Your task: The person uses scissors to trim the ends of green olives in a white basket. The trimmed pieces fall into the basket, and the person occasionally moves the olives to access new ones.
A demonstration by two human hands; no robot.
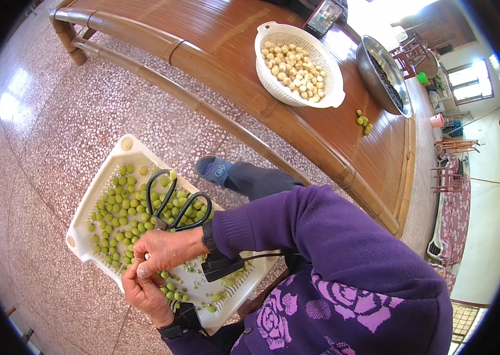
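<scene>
My right hand (172,248) and my left hand (147,293) meet at the fingertips over a white plastic tray (92,191). A small pale round piece (147,256) shows between my right thumb and fingers. What my left fingers pinch is hidden. Many small round green fruits (123,212) lie in the tray, thickest toward its far end. Black-handled scissors (172,227) rest by my right hand; their handles point away from it, and the hand hides their blades. Whether that hand also touches them I cannot tell. Tiny green bits (201,282) are scattered at the tray's near end.
A bamboo bench (232,102) stands to my right. On it are a white basket (267,84) of pale tan round fruits (294,71), a metal bowl (367,84) with dark contents, several loose green fruits (364,120) and a phone (324,17). A cable (267,255) runs from my right wrist.
</scene>
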